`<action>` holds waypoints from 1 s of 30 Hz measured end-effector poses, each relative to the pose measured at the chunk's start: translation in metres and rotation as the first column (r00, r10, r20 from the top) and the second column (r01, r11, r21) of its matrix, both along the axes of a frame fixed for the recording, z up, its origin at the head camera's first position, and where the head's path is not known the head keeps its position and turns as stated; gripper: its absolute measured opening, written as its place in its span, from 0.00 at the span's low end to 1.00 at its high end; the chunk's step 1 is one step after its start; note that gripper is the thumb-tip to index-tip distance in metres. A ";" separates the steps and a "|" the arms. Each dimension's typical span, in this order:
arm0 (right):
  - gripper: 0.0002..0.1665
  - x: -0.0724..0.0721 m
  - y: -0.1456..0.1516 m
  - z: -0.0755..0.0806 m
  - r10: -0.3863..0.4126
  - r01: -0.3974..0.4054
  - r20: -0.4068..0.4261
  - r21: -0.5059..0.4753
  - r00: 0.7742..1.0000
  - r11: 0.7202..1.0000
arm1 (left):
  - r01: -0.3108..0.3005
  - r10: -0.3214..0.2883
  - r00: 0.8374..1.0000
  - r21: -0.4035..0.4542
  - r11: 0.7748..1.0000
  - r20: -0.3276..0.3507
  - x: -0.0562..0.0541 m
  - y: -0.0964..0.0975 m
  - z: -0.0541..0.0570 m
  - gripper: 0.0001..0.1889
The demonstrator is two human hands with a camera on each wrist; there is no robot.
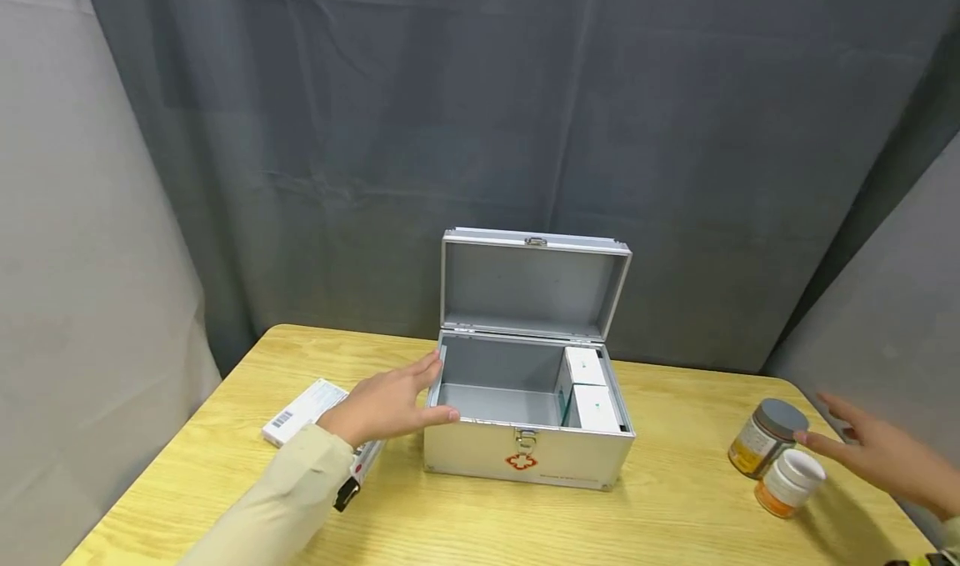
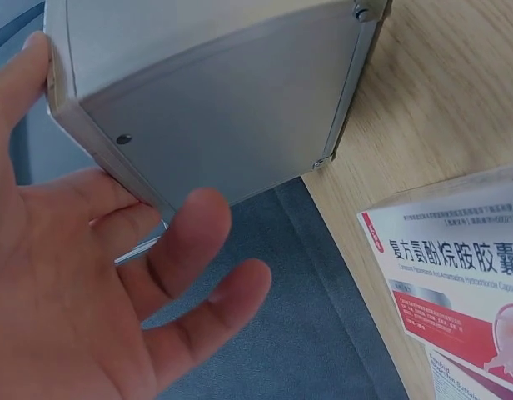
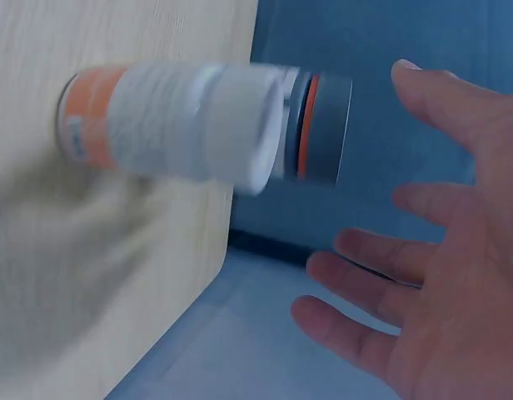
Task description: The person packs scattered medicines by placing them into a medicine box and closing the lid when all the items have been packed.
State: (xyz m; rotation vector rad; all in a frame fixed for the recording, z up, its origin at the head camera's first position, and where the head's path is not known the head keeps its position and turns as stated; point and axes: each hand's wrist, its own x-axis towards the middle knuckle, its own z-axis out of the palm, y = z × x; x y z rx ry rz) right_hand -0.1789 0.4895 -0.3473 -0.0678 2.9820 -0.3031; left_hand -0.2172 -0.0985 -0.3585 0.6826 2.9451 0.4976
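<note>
A silver first-aid case [image 1: 480, 453] with a red cross emblem stands on the table, its lid [image 1: 536, 291] raised. My left hand [image 1: 390, 403] touches the case's left rim, fingers extended and thumb over the front corner. In the left wrist view, the smallest fingers spread beside the case's side wall [image 2: 223, 117]. At the right, my right hand [image 1: 885, 449] hovers with spread fingers near two containers. These are a dark-lidded jar with a yellow label [image 1: 753, 445] and a white-capped bottle with an orange band [image 1: 787, 484]. Nothing is in the right hand.
Two white boxes [image 1: 596, 408] stand along the right inside of the case. To its left lie a white carton [image 1: 300, 416] and another box [image 1: 365, 462], partly behind my left arm. A red-and-white capsule box [image 2: 448, 267] shows in the left wrist view. Grey curtains [image 1: 375, 132] hang behind.
</note>
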 end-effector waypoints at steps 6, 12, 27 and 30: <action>0.42 -0.022 -0.030 0.010 0.107 -0.102 -0.053 0.080 0.993 0.992 | -0.012 0.012 1.000 0.018 1.000 -0.008 0.002 -0.007 -0.001 0.47; 0.26 -0.030 -0.037 0.006 0.124 -0.114 -0.184 0.064 0.975 0.991 | -0.027 0.028 1.000 0.031 0.999 -0.010 0.005 -0.011 -0.002 0.48; 0.22 -0.033 -0.036 -0.002 0.119 -0.113 -0.140 0.046 0.983 0.993 | 0.002 -0.002 1.000 0.045 0.999 -0.003 0.000 -0.002 -0.006 0.47; 0.24 -0.030 -0.044 0.005 0.120 -0.113 -0.159 0.052 0.980 0.992 | 0.007 -0.007 1.000 0.050 0.999 -0.004 -0.001 -0.001 -0.006 0.47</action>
